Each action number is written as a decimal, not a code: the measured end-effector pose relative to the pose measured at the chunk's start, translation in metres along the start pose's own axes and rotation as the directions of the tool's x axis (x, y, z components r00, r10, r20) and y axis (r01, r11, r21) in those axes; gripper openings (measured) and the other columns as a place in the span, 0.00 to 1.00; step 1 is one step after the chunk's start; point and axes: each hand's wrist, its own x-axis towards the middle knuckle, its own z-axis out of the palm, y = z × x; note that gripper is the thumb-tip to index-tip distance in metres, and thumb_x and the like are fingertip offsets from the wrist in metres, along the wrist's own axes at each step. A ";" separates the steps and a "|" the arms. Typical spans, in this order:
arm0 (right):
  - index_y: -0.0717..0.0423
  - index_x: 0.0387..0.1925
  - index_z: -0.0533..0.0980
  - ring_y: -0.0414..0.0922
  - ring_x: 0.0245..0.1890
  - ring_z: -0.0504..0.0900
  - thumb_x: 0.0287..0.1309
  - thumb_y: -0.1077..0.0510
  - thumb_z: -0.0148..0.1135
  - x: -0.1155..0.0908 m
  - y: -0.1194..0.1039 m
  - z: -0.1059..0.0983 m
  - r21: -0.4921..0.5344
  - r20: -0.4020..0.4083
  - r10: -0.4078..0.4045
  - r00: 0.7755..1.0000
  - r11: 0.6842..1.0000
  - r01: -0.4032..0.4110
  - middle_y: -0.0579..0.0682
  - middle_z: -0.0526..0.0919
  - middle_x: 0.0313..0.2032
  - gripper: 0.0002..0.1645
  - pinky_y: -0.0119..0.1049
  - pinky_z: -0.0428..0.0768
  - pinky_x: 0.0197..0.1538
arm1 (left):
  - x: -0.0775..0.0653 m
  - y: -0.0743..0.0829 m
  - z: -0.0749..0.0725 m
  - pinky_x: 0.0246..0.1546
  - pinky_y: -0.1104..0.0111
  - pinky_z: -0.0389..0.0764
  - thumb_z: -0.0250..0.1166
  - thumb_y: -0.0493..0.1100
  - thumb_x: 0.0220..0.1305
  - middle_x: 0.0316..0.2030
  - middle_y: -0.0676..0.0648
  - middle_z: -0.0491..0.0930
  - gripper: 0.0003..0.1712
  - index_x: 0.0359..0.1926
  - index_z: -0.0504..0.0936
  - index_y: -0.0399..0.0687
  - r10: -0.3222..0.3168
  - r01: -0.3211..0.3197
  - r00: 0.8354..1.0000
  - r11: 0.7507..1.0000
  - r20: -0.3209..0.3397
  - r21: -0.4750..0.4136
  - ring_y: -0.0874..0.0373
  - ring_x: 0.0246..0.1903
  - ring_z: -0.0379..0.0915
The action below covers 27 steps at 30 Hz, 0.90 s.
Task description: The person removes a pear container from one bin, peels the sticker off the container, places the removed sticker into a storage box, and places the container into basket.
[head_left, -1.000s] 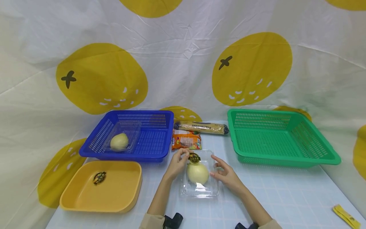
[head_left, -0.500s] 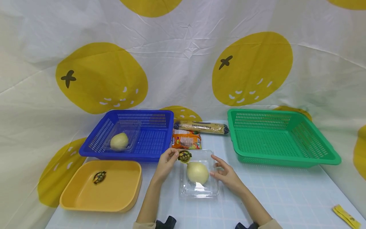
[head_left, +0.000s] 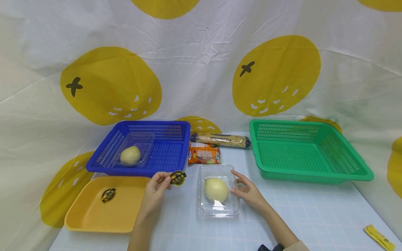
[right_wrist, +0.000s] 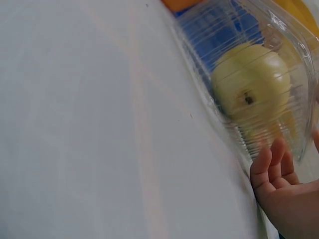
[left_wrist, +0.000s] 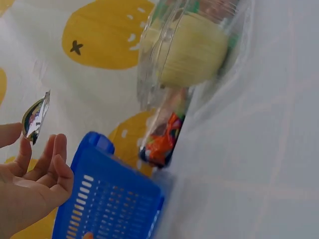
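My left hand (head_left: 154, 194) pinches a black and gold label sticker (head_left: 178, 178) between thumb and fingertips, over the gap between the yellow tray and the clear plastic box. Seen from the left wrist, the sticker (left_wrist: 36, 118) is nearly edge-on, and the other fingers hang loosely bent. The lidded clear box (head_left: 216, 170) stands on the table with one pale yellow pear (head_left: 216, 190) inside. My right hand (head_left: 249, 193) rests its fingertips against the box's right side, fingers loosely spread. In the right wrist view, those fingers (right_wrist: 275, 162) are right at the box's wall.
A yellow tray (head_left: 94, 219) with one similar sticker (head_left: 108, 195) is at left. Behind it, a blue basket (head_left: 169, 170) holds another boxed pear (head_left: 130, 155). An orange snack packet (head_left: 204, 155) and spaghetti pack (head_left: 223, 139) lie at the back; a green basket (head_left: 307, 177) stands right.
My left hand has drawn the sticker away from the box's lid and carried it left, toward the yellow tray. My right hand and the box have stayed put.
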 end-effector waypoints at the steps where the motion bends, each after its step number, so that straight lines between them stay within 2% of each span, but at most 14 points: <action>1: 0.49 0.69 0.60 0.46 0.38 0.77 0.54 0.60 0.67 0.000 0.000 0.000 0.001 0.002 -0.001 1.000 1.000 0.001 0.66 0.65 0.54 0.42 0.31 0.79 0.40 | -0.003 0.000 -0.005 0.36 0.74 0.76 0.54 0.35 0.69 0.41 0.42 0.77 0.10 0.42 0.71 0.28 -0.025 0.025 0.999 1.000 -0.020 0.004 0.62 0.31 0.72; 4: 0.48 0.68 0.60 0.46 0.38 0.76 0.54 0.59 0.67 0.000 0.001 0.000 -0.001 0.005 -0.004 1.000 1.000 0.004 0.66 0.65 0.54 0.42 0.31 0.79 0.40 | -0.012 0.000 -0.022 0.36 0.74 0.76 0.54 0.38 0.69 0.39 0.48 0.77 0.13 0.45 0.73 0.29 -0.071 0.073 0.995 0.997 -0.076 0.025 0.61 0.32 0.71; 6: 0.49 0.68 0.60 0.46 0.37 0.76 0.54 0.59 0.66 0.001 0.001 0.000 -0.003 0.010 -0.009 1.000 1.000 0.009 0.66 0.65 0.54 0.42 0.31 0.78 0.39 | -0.016 0.000 -0.034 0.36 0.74 0.76 0.54 0.38 0.69 0.37 0.52 0.77 0.14 0.46 0.74 0.27 -0.057 0.063 0.992 0.997 -0.114 0.046 0.62 0.31 0.71; 8: 0.49 0.68 0.60 0.46 0.38 0.76 0.54 0.59 0.66 0.001 0.001 0.000 -0.003 0.011 -0.009 1.000 1.000 0.009 0.66 0.65 0.55 0.42 0.31 0.78 0.40 | -0.021 0.000 -0.047 0.35 0.75 0.76 0.54 0.38 0.69 0.34 0.56 0.78 0.15 0.47 0.75 0.27 -0.039 0.055 0.987 0.993 -0.153 0.103 0.63 0.30 0.71; 11: 0.49 0.69 0.60 0.46 0.37 0.76 0.54 0.59 0.66 0.001 0.001 0.000 -0.001 0.014 -0.008 1.000 1.000 0.008 0.66 0.65 0.55 0.42 0.31 0.78 0.40 | -0.027 0.001 -0.066 0.33 0.77 0.75 0.54 0.39 0.69 0.31 0.61 0.78 0.16 0.48 0.76 0.28 -0.031 0.076 0.971 0.980 -0.237 0.185 0.64 0.29 0.72; 16: 0.49 0.69 0.59 0.45 0.36 0.76 0.54 0.59 0.66 0.000 0.000 -0.001 0.003 0.010 -0.011 1.000 1.000 0.011 0.66 0.65 0.54 0.42 0.30 0.78 0.39 | -0.031 0.001 -0.093 0.31 0.81 0.74 0.56 0.38 0.68 0.30 0.63 0.79 0.14 0.46 0.77 0.28 -0.063 0.130 0.937 0.976 -0.344 0.173 0.67 0.28 0.73; 20: 0.50 0.69 0.58 0.44 0.35 0.76 0.55 0.60 0.66 0.000 -0.001 0.000 0.014 0.015 -0.019 1.000 1.000 0.018 0.66 0.65 0.54 0.43 0.30 0.78 0.38 | -0.035 -0.004 -0.113 0.31 0.82 0.73 0.56 0.41 0.68 0.30 0.68 0.78 0.08 0.42 0.80 0.45 -0.074 0.155 0.934 0.965 -0.351 0.210 0.71 0.28 0.72; 23: 0.50 0.70 0.58 0.43 0.34 0.76 0.55 0.60 0.66 0.000 -0.001 0.000 0.017 0.018 -0.019 1.000 1.000 0.019 0.66 0.65 0.54 0.43 0.30 0.78 0.38 | -0.036 -0.008 -0.127 0.30 0.83 0.74 0.56 0.40 0.68 0.31 0.69 0.79 0.07 0.40 0.80 0.56 -0.068 0.140 0.939 0.971 -0.338 0.193 0.73 0.29 0.74; 27: 0.49 0.69 0.58 0.43 0.33 0.76 0.55 0.60 0.66 0.000 -0.001 0.000 0.008 0.015 -0.013 1.000 1.000 0.013 0.65 0.65 0.53 0.42 0.30 0.78 0.37 | -0.036 -0.015 -0.141 0.30 0.82 0.74 0.58 0.38 0.66 0.32 0.68 0.80 0.09 0.39 0.80 0.59 -0.056 0.110 0.943 0.983 -0.327 0.148 0.74 0.31 0.75</action>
